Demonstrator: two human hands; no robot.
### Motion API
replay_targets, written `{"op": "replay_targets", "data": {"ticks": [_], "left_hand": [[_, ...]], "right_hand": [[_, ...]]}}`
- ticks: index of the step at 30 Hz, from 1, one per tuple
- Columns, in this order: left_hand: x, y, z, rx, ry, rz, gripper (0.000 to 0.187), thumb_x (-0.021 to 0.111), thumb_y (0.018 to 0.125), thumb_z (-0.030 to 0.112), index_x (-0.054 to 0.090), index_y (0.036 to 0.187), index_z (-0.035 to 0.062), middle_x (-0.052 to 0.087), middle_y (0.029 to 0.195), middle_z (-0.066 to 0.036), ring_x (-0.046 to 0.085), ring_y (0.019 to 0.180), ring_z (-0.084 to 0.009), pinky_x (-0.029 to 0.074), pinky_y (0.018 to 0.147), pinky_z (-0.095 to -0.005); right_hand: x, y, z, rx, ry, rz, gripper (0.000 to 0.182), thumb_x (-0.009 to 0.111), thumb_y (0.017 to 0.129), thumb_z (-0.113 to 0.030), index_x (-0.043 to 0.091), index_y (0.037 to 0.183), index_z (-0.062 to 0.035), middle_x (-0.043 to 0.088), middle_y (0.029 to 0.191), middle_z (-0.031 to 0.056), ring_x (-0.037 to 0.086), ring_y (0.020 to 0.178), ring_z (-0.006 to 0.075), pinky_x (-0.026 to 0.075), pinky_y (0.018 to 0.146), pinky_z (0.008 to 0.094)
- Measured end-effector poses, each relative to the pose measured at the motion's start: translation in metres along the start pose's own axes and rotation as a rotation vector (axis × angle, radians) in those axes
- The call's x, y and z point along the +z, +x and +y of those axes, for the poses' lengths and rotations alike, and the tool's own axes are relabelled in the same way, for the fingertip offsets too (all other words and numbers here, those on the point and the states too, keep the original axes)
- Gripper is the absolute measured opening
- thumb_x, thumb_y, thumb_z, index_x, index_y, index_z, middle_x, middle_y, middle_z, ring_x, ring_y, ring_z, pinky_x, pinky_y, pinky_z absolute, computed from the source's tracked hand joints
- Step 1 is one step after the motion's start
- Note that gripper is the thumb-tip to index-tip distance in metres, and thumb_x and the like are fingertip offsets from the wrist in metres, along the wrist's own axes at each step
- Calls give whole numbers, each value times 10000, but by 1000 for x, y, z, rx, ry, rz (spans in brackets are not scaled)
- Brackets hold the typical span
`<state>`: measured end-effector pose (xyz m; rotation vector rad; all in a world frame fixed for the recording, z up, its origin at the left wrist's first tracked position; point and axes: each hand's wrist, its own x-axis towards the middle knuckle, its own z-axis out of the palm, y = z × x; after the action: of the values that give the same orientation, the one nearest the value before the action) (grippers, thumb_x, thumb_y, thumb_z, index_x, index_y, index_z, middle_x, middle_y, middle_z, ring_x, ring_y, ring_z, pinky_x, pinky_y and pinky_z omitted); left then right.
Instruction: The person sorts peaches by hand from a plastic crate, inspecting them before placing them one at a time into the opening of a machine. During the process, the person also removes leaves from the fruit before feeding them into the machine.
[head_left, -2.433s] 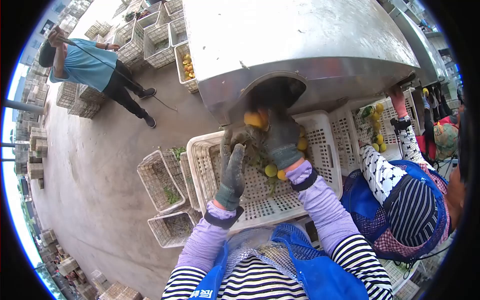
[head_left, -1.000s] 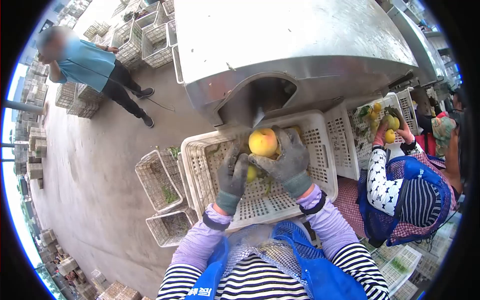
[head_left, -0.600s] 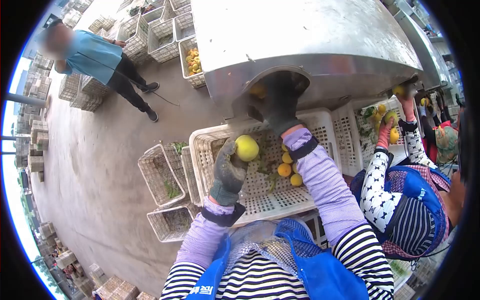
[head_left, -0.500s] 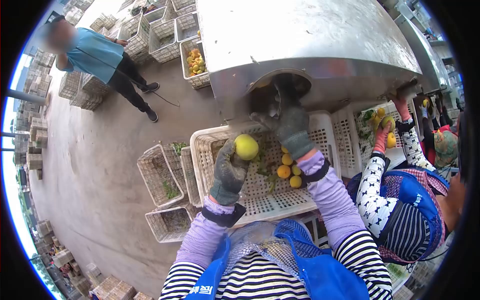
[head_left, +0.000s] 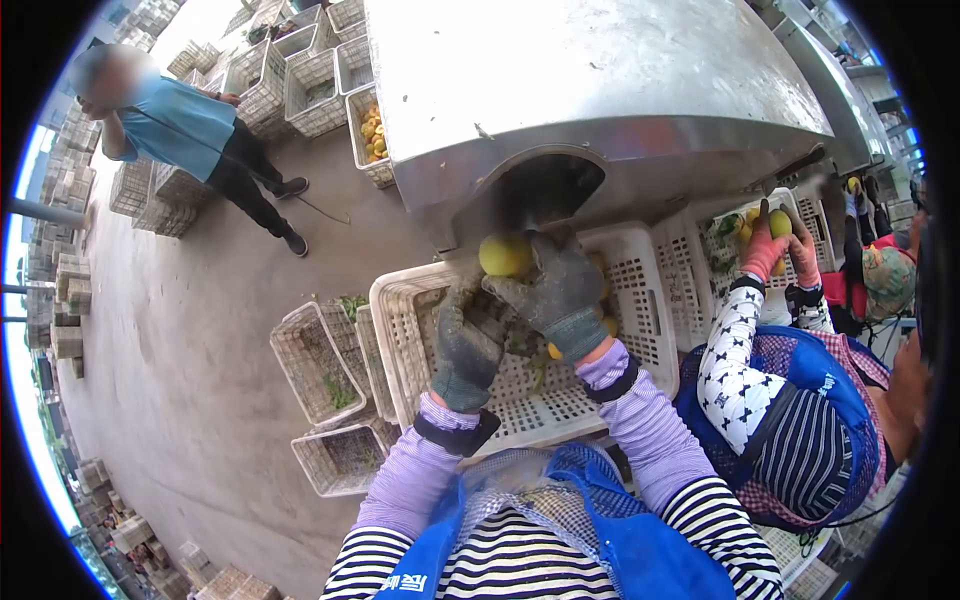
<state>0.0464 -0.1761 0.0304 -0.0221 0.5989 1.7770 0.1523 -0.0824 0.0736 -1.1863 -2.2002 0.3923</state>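
Observation:
A round, peach-like yellow-green fruit (head_left: 504, 256) is in my right hand (head_left: 562, 300), which wears a dark grey glove. The thumb is below the fruit and the fingers curl round its right side. Just below and left of it is my left hand (head_left: 467, 345), gloved alike, with its fingers apart and pointing up near the fruit. Both hands are over a white plastic crate (head_left: 655, 290) with slotted walls. Green leaves and a few orange fruits (head_left: 554, 351) lie in it, partly covered by my right hand.
A large metal machine (head_left: 600, 70) with a dark round opening (head_left: 550, 190) stands behind the crate. To the right, a co-worker's pink-gloved hands (head_left: 770, 245) handle fruit. At left are low crates (head_left: 318, 360), and farther off a person in a blue shirt (head_left: 180, 120).
My right hand has come out of the machine's opening and taken the yellow-green fruit from my left hand. The left hand has loosened. The co-worker's hands have come together.

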Motion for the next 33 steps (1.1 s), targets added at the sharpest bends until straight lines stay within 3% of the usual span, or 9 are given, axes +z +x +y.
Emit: {"op": "replay_targets", "data": {"ticks": [6,10,12,16,19,23,26,29,33], "left_hand": [[-64,-8,-16,64,343,223,427,513,1009,250,489,1368,21,529,1345,-169,535,1202,-297,436,1044,-449],[-81,-43,31,753,2223,415,766,695,862,213,311,1499,27,373,1469,-230,396,1347,-309,376,1072,-464],[-120,-56,53,825,2378,547,811,707,824,203,297,1505,41,501,1344,-255,515,1238,-343,446,993,-462],[-254,-68,65,412,1903,545,709,591,869,60,289,1509,84,648,1045,-157,649,875,-272,543,695,-377],[-229,-83,75,145,1338,650,617,479,906,-40,333,1483,122,646,907,-58,606,630,-116,497,488,-263],[-225,-96,98,203,1435,773,602,555,882,-18,364,1442,96,635,789,-75,613,583,-146,515,515,-284],[-208,-86,100,58,1451,617,750,622,831,31,291,1501,89,635,1113,-174,666,931,-236,550,775,-368],[-170,-78,70,697,2442,627,839,686,785,85,268,1512,61,481,1367,-233,478,1268,-355,373,1074,-469],[-171,-3,-15,289,1642,181,806,720,853,280,312,1492,6,372,1478,-246,335,1390,-419,300,1141,-460]], "right_hand": [[49,77,32,-119,-29,-4,559,785,758,-356,613,1240,-131,639,1130,177,642,958,372,529,796,469],[11,20,62,81,126,-23,666,774,771,-348,524,1351,-139,626,1133,168,618,1006,382,500,848,484],[10,-35,128,164,-315,152,682,737,805,-322,473,1399,-118,593,1217,181,607,1055,399,496,863,491],[10,-101,215,878,-670,-125,642,674,855,-315,466,1409,-65,578,1275,243,596,1102,439,498,859,522],[10,-101,240,916,-390,-176,611,666,861,-326,489,1378,-54,609,1227,258,600,1089,447,495,862,524],[22,-123,208,759,-494,-113,527,625,905,-310,500,1363,-81,630,1212,222,618,1083,409,493,888,504],[42,-126,249,740,-498,-61,517,609,896,-268,474,1372,-120,645,1133,216,649,968,421,495,824,527],[27,-108,204,396,-546,192,516,600,892,-247,469,1374,-123,609,1207,197,599,1071,400,480,843,512],[64,-104,188,268,-280,-275,537,578,894,-209,443,1406,-114,545,1305,198,533,1152,408,447,933,498]]}}
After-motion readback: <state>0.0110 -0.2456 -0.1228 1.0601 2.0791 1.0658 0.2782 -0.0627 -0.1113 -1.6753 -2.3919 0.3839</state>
